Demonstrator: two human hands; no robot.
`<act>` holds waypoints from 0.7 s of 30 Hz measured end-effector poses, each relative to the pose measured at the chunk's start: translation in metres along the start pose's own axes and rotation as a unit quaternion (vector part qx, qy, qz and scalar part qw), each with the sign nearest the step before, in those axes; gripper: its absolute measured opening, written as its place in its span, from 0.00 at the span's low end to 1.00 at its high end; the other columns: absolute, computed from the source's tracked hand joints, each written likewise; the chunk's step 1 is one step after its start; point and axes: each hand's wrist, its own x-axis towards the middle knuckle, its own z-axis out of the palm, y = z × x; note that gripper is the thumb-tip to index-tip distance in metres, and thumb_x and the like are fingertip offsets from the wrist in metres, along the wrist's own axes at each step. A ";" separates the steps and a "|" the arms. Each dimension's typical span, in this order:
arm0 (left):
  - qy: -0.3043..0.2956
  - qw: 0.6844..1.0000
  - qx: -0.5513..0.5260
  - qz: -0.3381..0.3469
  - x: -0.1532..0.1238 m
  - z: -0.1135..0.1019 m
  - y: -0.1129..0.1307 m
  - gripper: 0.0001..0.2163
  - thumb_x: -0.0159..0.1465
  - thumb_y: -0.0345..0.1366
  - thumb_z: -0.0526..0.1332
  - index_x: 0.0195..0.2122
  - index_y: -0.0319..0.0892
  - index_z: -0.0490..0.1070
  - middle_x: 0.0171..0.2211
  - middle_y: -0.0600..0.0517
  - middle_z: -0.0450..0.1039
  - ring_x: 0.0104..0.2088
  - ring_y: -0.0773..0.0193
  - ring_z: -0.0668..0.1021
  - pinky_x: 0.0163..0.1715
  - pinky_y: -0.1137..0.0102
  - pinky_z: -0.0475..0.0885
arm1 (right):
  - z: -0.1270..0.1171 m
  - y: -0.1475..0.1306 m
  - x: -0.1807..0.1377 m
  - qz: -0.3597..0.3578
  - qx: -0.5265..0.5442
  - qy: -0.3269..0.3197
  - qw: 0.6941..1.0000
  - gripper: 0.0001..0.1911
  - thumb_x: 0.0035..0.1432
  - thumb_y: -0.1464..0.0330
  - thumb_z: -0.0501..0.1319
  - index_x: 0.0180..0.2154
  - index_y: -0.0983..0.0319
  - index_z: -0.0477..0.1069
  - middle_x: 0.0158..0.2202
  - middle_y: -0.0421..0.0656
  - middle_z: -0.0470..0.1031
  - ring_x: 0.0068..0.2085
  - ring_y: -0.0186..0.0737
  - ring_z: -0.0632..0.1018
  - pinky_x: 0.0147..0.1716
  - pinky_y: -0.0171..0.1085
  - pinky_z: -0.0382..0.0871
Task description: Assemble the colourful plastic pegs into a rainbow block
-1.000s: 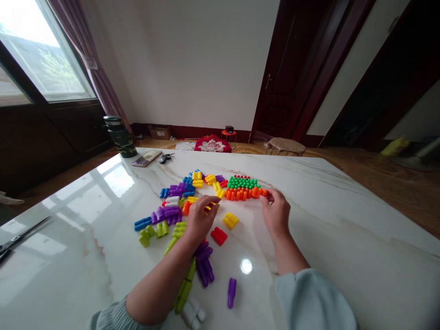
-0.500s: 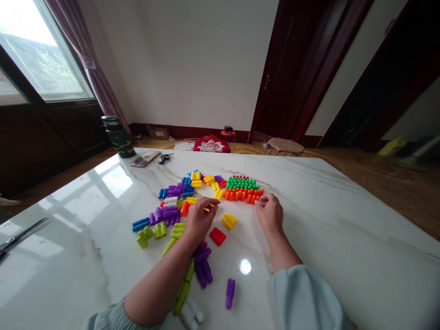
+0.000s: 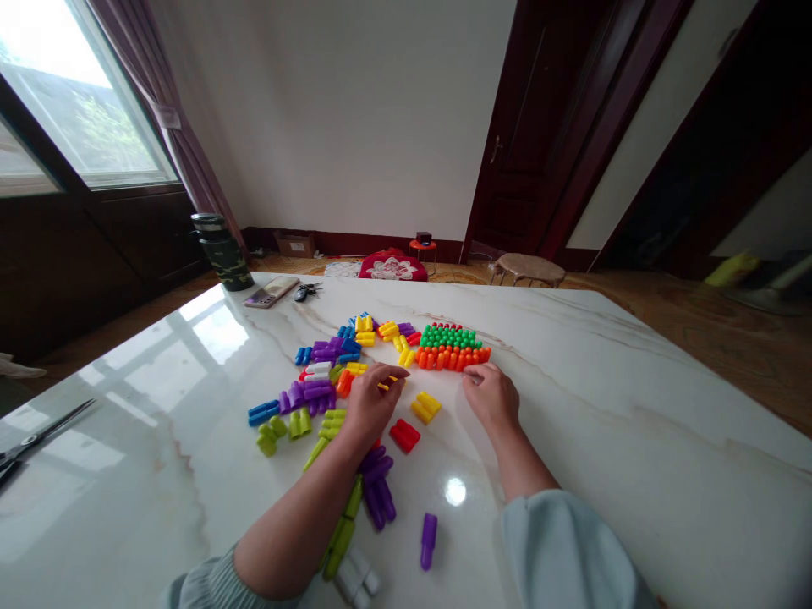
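Yellow plastic peeks out between the left hand's [image 3: 371, 402] fingertips [image 3: 394, 374], a small yellow piece [image 3: 384, 385] pinched there just left of frame centre, fingers curled shut on it. Can't see how much of the piece is hidden under the hand tbh. The right hand [image 3: 491, 396] sits a bit right of centre, knuckles up, fingers curled under toward the table; can't tell whether anything is in it. It's just below the joined slab of blocks, orange row [image 3: 452, 359] in front w/ green rows [image 3: 449, 337] behind it, fingertips near the slab's lower right edge but touching or not, idk.

Between the two hands lie a loose yellow block [image 3: 425, 407] and a red block [image 3: 404, 436], both flat on the white marble-look table [image 3: 602, 440]. Left of the left hand there's the messy pile: purple blocks [image 3: 308, 393], a blue one [image 3: 263, 413], lime green ones [image 3: 279, 427], more yellow and blue farther back. Under the left forearm, more purple pieces [image 3: 377, 491] and a lime strip; a single purple block [image 3: 428, 540] lies alone lower centre, white ones at the bottom edge.

Further out: a phone [image 3: 271, 292] and keys [image 3: 306, 292] upper left on the table, a camo-pattern mug [image 3: 221, 252] at the far corner, scissors [image 3: 35, 440] at the left edge. Window upper left, dark wooden door upper right.
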 end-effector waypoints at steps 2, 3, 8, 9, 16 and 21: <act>0.001 1.000 0.001 -0.002 0.000 0.000 0.000 0.07 0.58 0.29 0.60 0.33 0.43 0.78 0.31 0.52 0.77 0.28 0.68 0.76 0.29 0.74 0.71 | 0.000 -0.001 -0.001 -0.007 0.001 0.001 1.000 0.13 0.53 0.69 0.57 0.37 0.56 0.78 0.43 0.40 0.78 0.37 0.39 0.78 0.37 0.36 0.66; 0.000 1.000 0.000 -0.003 0.000 0.000 0.000 0.07 0.58 0.29 0.60 0.33 0.43 0.78 0.31 0.52 0.77 0.28 0.68 0.76 0.29 0.74 0.71 | 0.001 -0.001 -0.001 -0.009 0.002 0.003 1.000 0.13 0.53 0.69 0.57 0.37 0.56 0.78 0.43 0.40 0.79 0.37 0.38 0.78 0.37 0.35 0.66; -0.004 1.000 -0.002 0.000 0.000 0.000 0.000 0.07 0.58 0.28 0.60 0.33 0.43 0.78 0.31 0.52 0.77 0.28 0.69 0.76 0.29 0.74 0.72 | 0.003 -0.001 -0.001 -0.021 0.016 0.012 1.000 0.11 0.53 0.68 0.58 0.36 0.56 0.78 0.43 0.39 0.79 0.36 0.38 0.78 0.37 0.34 0.66; -0.006 1.000 -0.002 0.000 0.000 0.000 -0.001 0.07 0.58 0.28 0.60 0.33 0.43 0.78 0.32 0.52 0.77 0.28 0.69 0.76 0.29 0.74 0.72 | 0.003 -0.001 -0.001 -0.023 0.021 0.012 0.999 0.11 0.53 0.68 0.58 0.36 0.56 0.78 0.43 0.39 0.79 0.36 0.37 0.78 0.36 0.34 0.66; 0.000 1.000 0.002 0.002 -0.003 0.002 -0.003 0.08 0.58 0.28 0.59 0.34 0.42 0.77 0.32 0.52 0.77 0.28 0.69 0.77 0.30 0.73 0.73 | 0.010 -0.013 -0.008 -0.114 0.107 -0.001 0.988 0.09 0.55 0.65 0.58 0.29 0.60 0.76 0.32 0.41 0.78 0.29 0.35 0.76 0.32 0.33 0.65; 0.031 0.999 0.012 -0.016 0.013 -0.009 -0.002 0.08 0.59 0.31 0.58 0.35 0.42 0.77 0.34 0.51 0.79 0.31 0.66 0.79 0.31 0.73 0.75 | 0.014 -0.016 -0.012 -0.160 0.129 -0.059 0.977 0.08 0.55 0.66 0.59 0.29 0.59 0.76 0.31 0.39 0.78 0.29 0.33 0.76 0.30 0.31 0.65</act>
